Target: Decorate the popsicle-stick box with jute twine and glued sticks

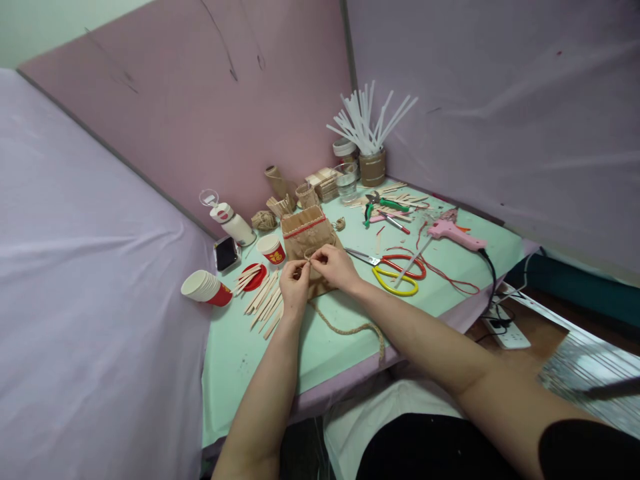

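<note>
A brown craft bag [305,232] with a red band and pale trim along its upper edge lies on the table. Over its front, my left hand [295,280] and my right hand [334,267] meet, fingertips pinched close together. A small loop of twine [309,254] shows at the fingertips, and both hands grip it. My fingers hide part of the twine and the lower half of the bag. From beneath the bag a braided rope [350,331] trails to the table's front edge.
Wooden sticks [265,303] and paper cups [205,288] lie left. Right of my hands are scissors [395,267], green-handled pliers [385,203] and a pink glue gun [457,235] with a cord. Behind stand a white bottle [235,225], a twine ball [264,221] and glue sticks [367,120].
</note>
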### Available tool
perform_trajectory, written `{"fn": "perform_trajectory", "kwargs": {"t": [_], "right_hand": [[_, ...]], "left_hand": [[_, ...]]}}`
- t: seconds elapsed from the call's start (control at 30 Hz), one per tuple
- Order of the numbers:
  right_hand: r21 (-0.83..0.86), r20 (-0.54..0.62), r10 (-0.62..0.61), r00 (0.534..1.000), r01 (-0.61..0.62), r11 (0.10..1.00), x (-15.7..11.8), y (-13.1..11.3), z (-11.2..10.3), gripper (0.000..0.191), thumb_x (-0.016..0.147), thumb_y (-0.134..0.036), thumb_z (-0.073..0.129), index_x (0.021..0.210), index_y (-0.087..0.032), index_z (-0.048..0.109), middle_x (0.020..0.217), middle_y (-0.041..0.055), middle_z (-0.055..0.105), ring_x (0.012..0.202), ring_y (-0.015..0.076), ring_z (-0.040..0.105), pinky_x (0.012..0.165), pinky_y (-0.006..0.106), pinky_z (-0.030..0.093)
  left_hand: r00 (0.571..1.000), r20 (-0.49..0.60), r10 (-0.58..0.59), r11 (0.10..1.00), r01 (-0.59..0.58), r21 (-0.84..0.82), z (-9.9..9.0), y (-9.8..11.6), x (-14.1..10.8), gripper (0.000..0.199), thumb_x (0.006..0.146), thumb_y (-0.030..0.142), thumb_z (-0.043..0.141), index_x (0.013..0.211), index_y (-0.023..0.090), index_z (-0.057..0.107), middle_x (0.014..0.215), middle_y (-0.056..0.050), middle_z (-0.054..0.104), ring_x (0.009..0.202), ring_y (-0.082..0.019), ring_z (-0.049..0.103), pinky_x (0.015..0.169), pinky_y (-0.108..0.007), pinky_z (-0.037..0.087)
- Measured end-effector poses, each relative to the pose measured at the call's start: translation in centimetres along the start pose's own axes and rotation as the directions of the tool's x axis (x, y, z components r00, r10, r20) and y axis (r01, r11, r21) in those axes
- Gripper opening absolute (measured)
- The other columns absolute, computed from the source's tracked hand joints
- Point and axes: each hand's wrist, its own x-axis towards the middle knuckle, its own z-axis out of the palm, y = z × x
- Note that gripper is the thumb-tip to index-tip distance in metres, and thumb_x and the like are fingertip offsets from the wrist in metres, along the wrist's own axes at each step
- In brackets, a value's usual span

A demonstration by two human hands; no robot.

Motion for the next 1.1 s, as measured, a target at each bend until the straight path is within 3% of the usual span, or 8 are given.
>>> {"fn": "perform_trajectory", "kwargs": {"t": [0.2,0.3,0.43,0.53,0.63,0.73,0.87,1.1], "right_hand": [[0.012,0.055,-0.047,0.997,0.046,0.999,-0.2,-0.1,0.1,0.005,0.075,-0.017,0.056,0.071,-0.016,0.059,0.075,0.0012,0.057,0.071,0.0119,0.052,0.067,0.024,0.04],[0.05,0.072,-0.13,0.989,0.126,0.991,-0.2,0.3,0.4,0.006,0.077,-0.017,0.053,0.073,-0.016,0.058,0.078,0.0011,0.054,0.074,0.0124,0.051,0.068,0.025,0.04],[0.093,0.084,-0.24,0.967,0.232,0.968,-0.4,0.3,0.6,0.007,0.08,-0.017,0.05,0.075,-0.017,0.056,0.082,0.0014,0.053,0.078,0.0128,0.051,0.071,0.025,0.04],[0.115,0.064,-0.174,0.983,0.166,0.979,-0.4,-0.2,0.4,0.008,0.08,-0.02,0.051,0.075,-0.017,0.056,0.081,0.0016,0.055,0.077,0.0125,0.052,0.069,0.025,0.041],[0.11,0.053,-0.011,0.999,0.005,0.994,-0.2,-0.6,0.0,0.009,0.077,-0.023,0.055,0.074,-0.016,0.059,0.078,0.0015,0.059,0.072,0.012,0.053,0.067,0.024,0.041],[0.133,0.095,0.097,0.991,-0.109,0.985,0.1,-0.7,-0.2,0.012,0.075,-0.027,0.058,0.074,-0.016,0.062,0.073,0.001,0.062,0.067,0.0117,0.053,0.064,0.024,0.04],[0.22,0.138,0.149,0.979,-0.177,0.959,0.4,-0.3,-0.3,0.016,0.074,-0.032,0.058,0.073,-0.016,0.063,0.07,0.0,0.063,0.064,0.0115,0.053,0.061,0.023,0.04],[0.328,0.121,0.23,0.966,-0.258,0.909,0.5,1.1,0.4,0.021,0.074,-0.036,0.055,0.069,-0.016,0.06,0.068,-0.0003,0.062,0.064,0.0109,0.053,0.06,0.022,0.041]], "left_hand": [[0.932,0.076,-0.353,0.864,0.356,-0.356,0.3,0.0,0.1,0.006,0.068,0.02,0.064,0.069,0.015,0.063,0.063,0.002,0.055,0.06,-0.009,0.048,0.056,-0.02,0.037],[0.766,0.36,-0.532,0.498,0.627,-0.599,0.0,-0.2,0.5,0.006,0.068,0.016,0.063,0.065,0.013,0.058,0.056,0.003,0.048,0.05,-0.006,0.042,0.047,-0.017,0.032],[0.543,0.65,-0.531,0.098,0.802,-0.59,-0.6,0.1,1.1,0.005,0.07,0.011,0.058,0.066,0.011,0.055,0.056,0.002,0.047,0.047,-0.004,0.041,0.039,-0.013,0.028],[0.619,0.616,-0.486,0.18,0.761,-0.623,-0.7,0.5,1.0,0.007,0.069,0.013,0.063,0.071,0.011,0.057,0.059,0.002,0.048,0.047,-0.003,0.039,0.037,-0.012,0.025],[0.795,0.401,-0.456,0.49,0.6,-0.632,-0.3,0.5,0.6,0.017,0.066,0.021,0.071,0.073,0.012,0.059,0.06,0.004,0.048,0.047,-0.002,0.038,0.039,-0.013,0.024],[0.899,0.202,-0.388,0.747,0.435,-0.503,0.1,0.1,0.3,0.023,0.066,0.031,0.071,0.076,0.013,0.06,0.06,0.004,0.051,0.048,-0.004,0.039,0.044,-0.016,0.028],[0.939,0.147,-0.31,0.876,0.342,-0.341,0.3,-0.3,0.2,0.026,0.069,0.039,0.066,0.078,0.015,0.061,0.07,0.0,0.06,0.057,-0.008,0.049,0.054,-0.021,0.037],[0.923,0.254,-0.288,0.901,0.351,-0.255,0.3,-0.2,0.1,0.027,0.07,0.041,0.066,0.072,0.015,0.062,0.065,-0.001,0.06,0.059,-0.01,0.052,0.057,-0.022,0.039]]}}
